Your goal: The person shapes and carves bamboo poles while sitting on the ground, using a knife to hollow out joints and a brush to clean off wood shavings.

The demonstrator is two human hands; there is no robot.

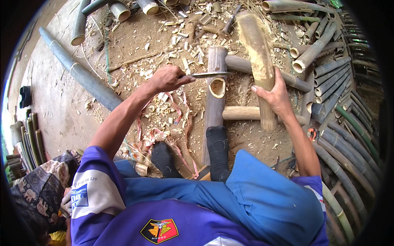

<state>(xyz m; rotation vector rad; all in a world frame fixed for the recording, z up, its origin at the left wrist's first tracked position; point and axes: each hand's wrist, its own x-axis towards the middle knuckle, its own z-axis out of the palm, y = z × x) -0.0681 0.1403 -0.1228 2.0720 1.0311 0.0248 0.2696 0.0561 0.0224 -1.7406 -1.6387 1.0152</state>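
Observation:
My left hand (171,78) is closed round the handle of a knife (207,75). Its narrow blade lies across an upright-running bamboo pole (215,108), just above an oval hole (217,87) cut in the wall. My right hand (274,96) grips a thick wooden club (256,49), raised to the right of the pole. The club's upper part is pale and frayed, its lower end smooth. Two bamboo crosspieces, an upper one (299,83) and a lower one (242,113), run rightward from the pole, partly behind the club. My right foot (217,147) in a black sock rests on the pole.
A long grey bamboo pole (88,80) lies at the left. Stacked bamboo pieces (334,82) fill the right side, with more cut lengths (119,11) at the back. Wood chips (174,108) and pink tape (152,137) litter the ground. Another person's patterned clothing (41,188) shows lower left.

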